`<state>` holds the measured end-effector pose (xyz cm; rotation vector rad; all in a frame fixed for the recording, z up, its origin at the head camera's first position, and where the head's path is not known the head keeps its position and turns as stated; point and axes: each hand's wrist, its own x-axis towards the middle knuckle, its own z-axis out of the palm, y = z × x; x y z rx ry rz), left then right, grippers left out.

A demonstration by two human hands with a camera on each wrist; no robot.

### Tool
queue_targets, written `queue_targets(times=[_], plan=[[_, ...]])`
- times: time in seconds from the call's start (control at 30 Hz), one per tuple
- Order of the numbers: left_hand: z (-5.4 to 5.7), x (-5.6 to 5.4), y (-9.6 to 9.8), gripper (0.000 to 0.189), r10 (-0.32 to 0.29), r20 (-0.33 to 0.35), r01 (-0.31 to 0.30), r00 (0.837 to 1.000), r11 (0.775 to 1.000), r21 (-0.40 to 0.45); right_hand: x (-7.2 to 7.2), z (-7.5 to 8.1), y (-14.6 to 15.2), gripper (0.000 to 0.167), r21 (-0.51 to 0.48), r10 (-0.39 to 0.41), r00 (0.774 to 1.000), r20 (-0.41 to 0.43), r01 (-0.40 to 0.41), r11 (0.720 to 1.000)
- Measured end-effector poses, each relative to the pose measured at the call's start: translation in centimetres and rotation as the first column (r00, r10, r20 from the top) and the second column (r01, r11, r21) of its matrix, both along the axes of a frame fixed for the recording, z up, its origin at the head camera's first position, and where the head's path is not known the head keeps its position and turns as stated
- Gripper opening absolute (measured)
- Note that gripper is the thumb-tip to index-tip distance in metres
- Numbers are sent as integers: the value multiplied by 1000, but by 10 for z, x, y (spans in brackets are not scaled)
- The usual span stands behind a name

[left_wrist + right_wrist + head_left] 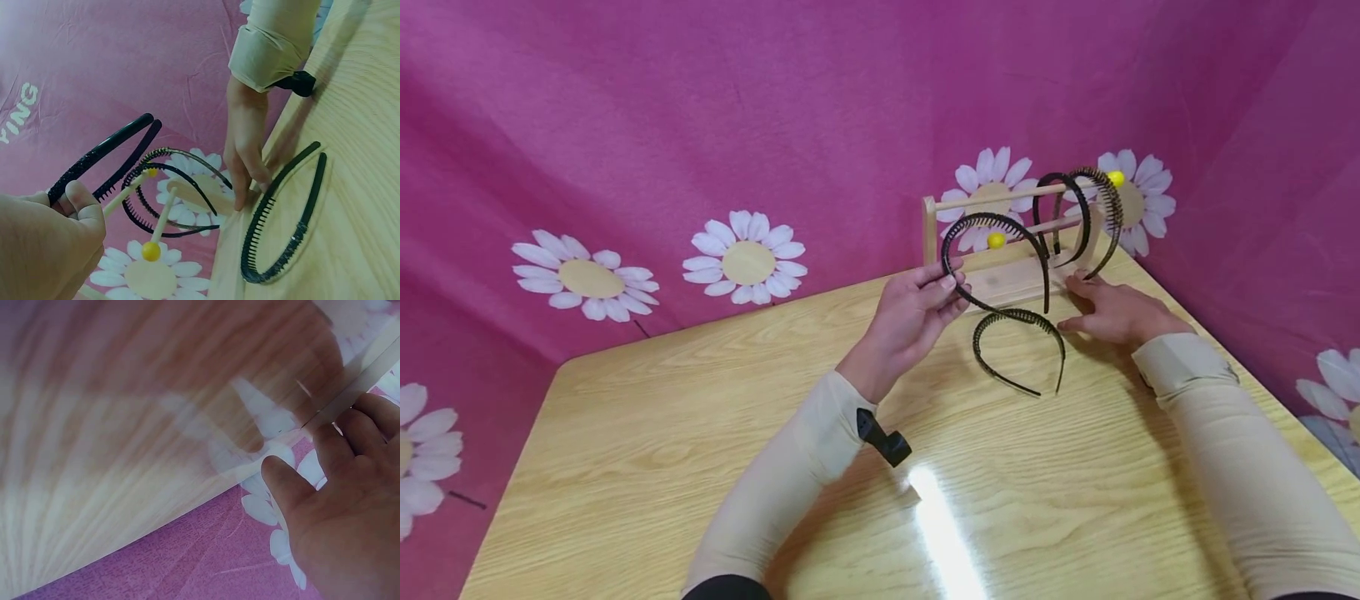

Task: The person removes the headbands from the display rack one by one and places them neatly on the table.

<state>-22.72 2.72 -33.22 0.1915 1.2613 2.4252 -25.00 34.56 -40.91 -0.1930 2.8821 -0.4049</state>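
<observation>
My left hand (917,312) pinches a black toothed headband (992,218) by one side, between thumb and fingers, and holds it raised in front of a wooden rack (929,229). A black headband (1086,221) and a brown patterned headband (1117,218) hang at the right end of the rack's upper rod. My right hand (1116,310) is down at the right end of the rack's base, fingertips at the wood and thumb spread. Between the hands, another dark toothed headband (250,244) lies on the table.
Yellow balls (996,241) cap the rack's rods. The rack stands near the back right edge of the wood-grain table (700,433), close to a pink cloth (850,108) printed with daisies. A strip of light reflects off the tabletop.
</observation>
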Motion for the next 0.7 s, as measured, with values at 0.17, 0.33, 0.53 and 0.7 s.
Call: queue_targets(times=[0.17, 0.33, 0.53, 0.7], plan=[[-8, 2, -11, 37, 9, 42, -9, 999, 1000, -4, 1, 1, 2, 95, -14, 7, 1000, 4, -7, 1000], [-15, 1, -19, 38, 9, 60, -9, 998, 1000, -6, -1, 0, 3, 96, -13, 21, 1000, 2, -21, 1000], [-23, 2, -28, 37, 12, 74, -11, 997, 1000, -15, -2, -1, 2, 97, -1, 30, 1000, -2, -30, 1000], [-29, 5, -35, 37, 22, 107, -19, 994, 999, -31, 0, -1, 2, 96, -10, 12, 1000, 6, -12, 1000]])
